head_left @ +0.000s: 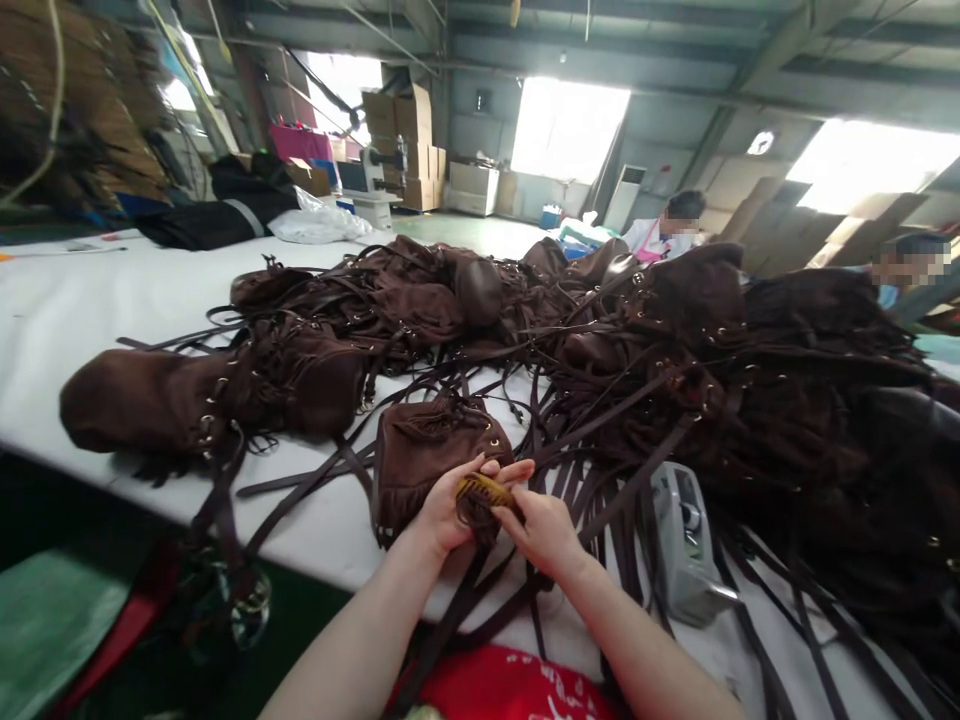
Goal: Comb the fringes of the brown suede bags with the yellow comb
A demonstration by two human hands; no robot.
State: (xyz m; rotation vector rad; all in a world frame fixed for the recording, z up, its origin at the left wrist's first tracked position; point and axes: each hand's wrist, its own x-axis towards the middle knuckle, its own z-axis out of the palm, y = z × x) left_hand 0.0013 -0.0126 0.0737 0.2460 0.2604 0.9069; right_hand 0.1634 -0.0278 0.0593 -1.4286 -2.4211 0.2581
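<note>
My left hand point(450, 508) is palm up, its fingers curled under a small coil of dark brown strap point(474, 512) with a yellow band point(484, 490) across its top. From the right, my right hand point(546, 528) pinches the same coil with thumb and fingers. The strap's lower part hangs down toward my lap. Right behind my hands a dark brown bag point(431, 450) with small metal eyelets lies on the white table point(330, 520). What the fingertips press on is partly hidden.
Piled brown bags point(420, 300) and loose straps cover the table's middle and right. A grey device point(682, 545), like a tape dispenser, stands right of my hands. Another bag point(142, 400) lies left, near the table's front edge. Two people point(664, 230) are at the far right.
</note>
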